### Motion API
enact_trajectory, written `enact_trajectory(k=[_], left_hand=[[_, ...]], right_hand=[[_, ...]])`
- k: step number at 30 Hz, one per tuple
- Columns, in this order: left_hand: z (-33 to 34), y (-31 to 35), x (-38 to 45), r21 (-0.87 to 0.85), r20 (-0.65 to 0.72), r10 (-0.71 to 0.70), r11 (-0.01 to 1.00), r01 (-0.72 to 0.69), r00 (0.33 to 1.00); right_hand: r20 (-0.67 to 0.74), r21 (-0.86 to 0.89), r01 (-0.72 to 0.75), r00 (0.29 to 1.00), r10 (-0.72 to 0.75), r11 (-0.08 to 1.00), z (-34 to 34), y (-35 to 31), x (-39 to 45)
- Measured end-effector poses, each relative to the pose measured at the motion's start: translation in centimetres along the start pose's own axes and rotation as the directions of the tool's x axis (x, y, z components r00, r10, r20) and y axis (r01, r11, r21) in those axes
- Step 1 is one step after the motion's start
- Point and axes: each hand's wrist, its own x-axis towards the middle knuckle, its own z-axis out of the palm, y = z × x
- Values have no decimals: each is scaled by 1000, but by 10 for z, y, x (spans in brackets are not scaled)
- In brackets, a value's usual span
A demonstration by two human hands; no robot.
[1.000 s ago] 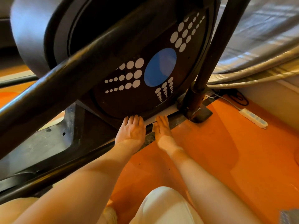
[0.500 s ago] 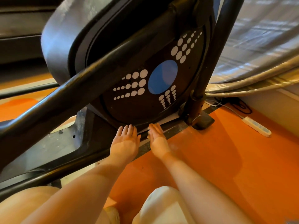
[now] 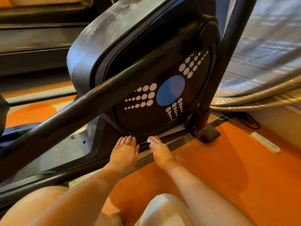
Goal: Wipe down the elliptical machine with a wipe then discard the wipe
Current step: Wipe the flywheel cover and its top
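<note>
The elliptical machine's black flywheel housing (image 3: 146,66), with a blue disc and white dots, fills the upper middle. My left hand (image 3: 124,152) lies flat, fingers straight, on the dark base rail (image 3: 177,141) just below the housing. My right hand (image 3: 158,149) presses flat on the same rail beside it, a hand's width apart. A small white patch (image 3: 148,141) shows at the left edge of my right fingers; it may be the wipe, mostly hidden under the hand. A black crank arm (image 3: 91,105) crosses diagonally above both hands.
An upright black post (image 3: 228,51) meets the base at a foot (image 3: 209,134) right of my hands. A white power strip (image 3: 264,142) and cables lie on the orange floor (image 3: 228,168). A grey cover (image 3: 267,51) hangs at the right. My knees are at the bottom.
Both hands have slid a little left along the base rail, away from the upright post. The view has tilted up, showing more of the housing's top.
</note>
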Motion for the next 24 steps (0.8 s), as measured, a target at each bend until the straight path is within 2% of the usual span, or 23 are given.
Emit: enact_trajectory(k=[6, 11, 15, 17, 22, 24], left_hand=[[-26, -8, -3, -9, 72, -15, 1000, 16, 997], [-56, -5, 8, -18, 21, 21, 1000, -20, 1000], [-84, 2, 16, -28, -72, 107, 994, -110, 992], [-94, 4, 20, -18, -110, 140, 990, -143, 984], [-114, 4, 31, -10, -186, 172, 984, -177, 967], [-123, 4, 35, 10, -229, 195, 980, -198, 954]], right_hand=[[101, -48, -21, 995, 26, 999, -22, -14, -1], [137, -122, -37, 989, 53, 992, -47, -31, -4], [127, -157, -53, 989, 74, 986, -71, -45, -5], [154, -229, -70, 982, 107, 971, -86, -53, -6], [-4, -250, -21, 1000, 21, 968, -124, -57, -17], [-21, -268, 7, 1000, -13, 964, -142, -59, -20]])
